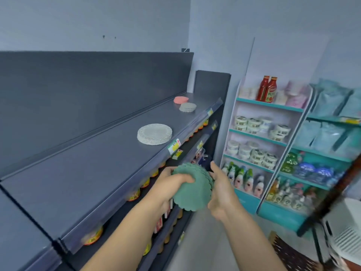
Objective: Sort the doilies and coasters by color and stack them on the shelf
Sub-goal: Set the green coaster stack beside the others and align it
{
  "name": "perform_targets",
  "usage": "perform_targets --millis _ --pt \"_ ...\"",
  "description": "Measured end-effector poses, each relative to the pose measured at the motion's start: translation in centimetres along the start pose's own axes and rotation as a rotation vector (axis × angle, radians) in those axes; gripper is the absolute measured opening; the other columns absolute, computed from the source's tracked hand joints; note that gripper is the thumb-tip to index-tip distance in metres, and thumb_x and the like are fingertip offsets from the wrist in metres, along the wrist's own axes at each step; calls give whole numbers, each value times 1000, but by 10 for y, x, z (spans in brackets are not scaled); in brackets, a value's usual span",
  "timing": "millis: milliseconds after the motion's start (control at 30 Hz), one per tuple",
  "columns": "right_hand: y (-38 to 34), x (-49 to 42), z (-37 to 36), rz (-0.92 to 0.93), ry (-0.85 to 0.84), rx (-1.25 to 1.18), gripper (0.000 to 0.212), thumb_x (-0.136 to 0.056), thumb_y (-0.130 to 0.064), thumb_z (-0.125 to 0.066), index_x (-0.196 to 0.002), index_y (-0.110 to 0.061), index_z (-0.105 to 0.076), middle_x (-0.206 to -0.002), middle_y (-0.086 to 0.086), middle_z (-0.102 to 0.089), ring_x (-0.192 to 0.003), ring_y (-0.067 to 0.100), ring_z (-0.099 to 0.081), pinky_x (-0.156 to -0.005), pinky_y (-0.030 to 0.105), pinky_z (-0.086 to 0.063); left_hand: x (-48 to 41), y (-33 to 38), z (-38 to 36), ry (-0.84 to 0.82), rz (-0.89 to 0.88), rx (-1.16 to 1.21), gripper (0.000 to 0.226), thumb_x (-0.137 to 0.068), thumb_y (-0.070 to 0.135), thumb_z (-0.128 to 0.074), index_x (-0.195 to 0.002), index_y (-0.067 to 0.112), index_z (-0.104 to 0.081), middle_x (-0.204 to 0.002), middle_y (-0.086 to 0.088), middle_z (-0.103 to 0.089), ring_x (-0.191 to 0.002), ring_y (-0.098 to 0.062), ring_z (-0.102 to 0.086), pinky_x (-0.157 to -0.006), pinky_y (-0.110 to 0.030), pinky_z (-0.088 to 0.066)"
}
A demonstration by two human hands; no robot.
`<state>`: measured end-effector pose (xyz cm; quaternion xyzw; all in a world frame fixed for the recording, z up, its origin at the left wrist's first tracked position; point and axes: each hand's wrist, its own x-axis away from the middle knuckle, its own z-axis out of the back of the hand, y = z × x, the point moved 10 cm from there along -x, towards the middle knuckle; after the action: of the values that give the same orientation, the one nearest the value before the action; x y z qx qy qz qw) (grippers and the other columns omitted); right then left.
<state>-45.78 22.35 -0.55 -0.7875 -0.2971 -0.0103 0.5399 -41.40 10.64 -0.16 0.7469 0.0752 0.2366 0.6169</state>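
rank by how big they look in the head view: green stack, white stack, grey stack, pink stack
1. green stack, but nearest the camera
2. white stack
3. grey stack and pink stack: nearly alike, both far off

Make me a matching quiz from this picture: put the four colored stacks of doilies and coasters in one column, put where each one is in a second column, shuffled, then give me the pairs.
Things
1. green stack
2. white stack
3. pink stack
4. grey stack

Places
A. farthest along the top shelf
B. between the left hand and the right hand
C. alone, midway along the shelf
D. second farthest, nearer the shelf's front edge

Pairs: 1-B, 2-C, 3-A, 4-D
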Motion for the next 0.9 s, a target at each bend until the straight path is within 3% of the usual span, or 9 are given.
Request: perform_targets --millis 100,233,367,433,533,633,767,900 --pt "-21 -54 29 -1 61 33 48 -96 -46 -42 -82 -8 -68 -69 10 -73 -55 22 -69 -59 32 -51 -62 3 -30 -29 -13 -36 34 -73 3 -75 -102 9 -58 -93 -8 -70 -78 -20 -68 -61 -27 -53" --pt "-64 -142 57 48 115 122 50 -97 -47 -40 -103 -8 -70 -90 14 -74 -78 28 -70 -72 38 -54 -160 20 -68 -53 -65 -5 48 -66 5 -80 -107 10 -56 -99 -8 -69 -86 -23 -68 -72 -32 -56" --pt "-136 -232 73 109 136 250 48 -99 -41 -36 -88 -11 -71 -68 6 -73 -57 19 -69 -60 32 -53 -253 56 -111 -80 -123 24 41 -74 4 -76 -107 17 -55 -100 -2 -67 -86 -17 -67 -66 -25 -54" --pt "-172 -273 78 151 139 310 46 -100 -41 -36 -89 -15 -72 -74 7 -74 -61 20 -70 -59 32 -53 -299 77 -131 -91 -161 36 42 -74 5 -77 -105 20 -54 -101 -1 -67 -87 -16 -67 -68 -25 -55" --pt "-215 -334 90 232 162 339 40 -98 -45 -40 -106 -17 -67 -94 8 -74 -78 21 -72 -63 34 -55 -361 112 -157 -94 -251 20 46 -72 4 -79 -106 20 -54 -104 -2 -65 -91 -16 -67 -73 -27 -55" --pt "-244 -392 108 280 190 318 40 -94 -48 -46 -120 -20 -59 -110 6 -69 -97 23 -68 -80 43 -57 -411 137 -174 -52 -351 -50 47 -72 0 -78 -108 18 -53 -105 -1 -64 -93 -15 -64 -78 -25 -54" --pt "-281 -477 113 316 133 245 38 -97 -43 -44 -119 -16 -59 -111 8 -68 -101 26 -65 -82 43 -54 -482 159 -184 55 -478 -100 44 -73 -2 -77 -101 21 -52 -100 6 -63 -89 -8 -61 -80 -23 -52" --pt "-312 -568 101 363 30 272 51 -93 -53 -44 -115 -11 -60 -111 12 -68 -99 26 -67 -87 45 -53 -546 180 -185 210 -590 -247 40 -75 9 -78 -97 23 -49 -96 13 -61 -86 2 -59 -78 -18 -49"
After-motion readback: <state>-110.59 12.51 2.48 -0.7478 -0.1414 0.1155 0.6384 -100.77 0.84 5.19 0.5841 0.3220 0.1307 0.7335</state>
